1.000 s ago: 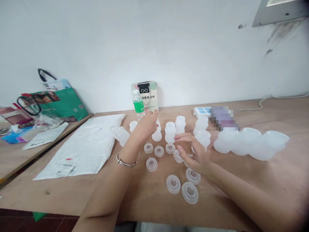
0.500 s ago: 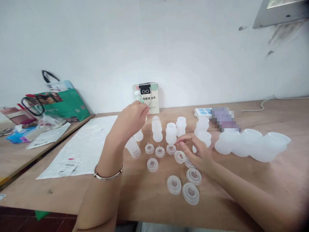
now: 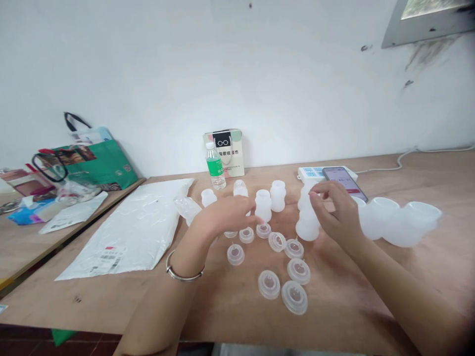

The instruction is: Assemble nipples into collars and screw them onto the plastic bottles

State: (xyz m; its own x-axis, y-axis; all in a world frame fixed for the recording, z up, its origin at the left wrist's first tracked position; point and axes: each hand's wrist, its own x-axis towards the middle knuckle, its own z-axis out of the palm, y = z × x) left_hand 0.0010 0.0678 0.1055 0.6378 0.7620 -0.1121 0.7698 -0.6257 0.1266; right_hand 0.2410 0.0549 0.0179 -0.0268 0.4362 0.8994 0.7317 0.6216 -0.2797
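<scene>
My left hand [image 3: 232,212] reaches over the small lids, palm down. Its thumb and fingers are apart, with the tips near a small clear lid [image 3: 263,230] and a frosted white bottle [image 3: 263,206]. My right hand [image 3: 339,210] has its thumb and forefinger curled together at the upper part of another frosted bottle [image 3: 308,225]; the exact contact is partly hidden. Between the hands and closer to me lie several clear ringed lids, including a larger lid [image 3: 294,297] and a smaller lid [image 3: 235,254].
Wide frosted containers [image 3: 408,225] stand at the right, near a phone [image 3: 343,180] and a power strip [image 3: 309,174]. Behind are a water bottle [image 3: 215,168] and a paper bag [image 3: 235,153]. A white mailing bag [image 3: 137,222] lies left.
My left hand has come down and right from in front of the water bottle. My right hand has moved up and right, from the lids to a frosted bottle.
</scene>
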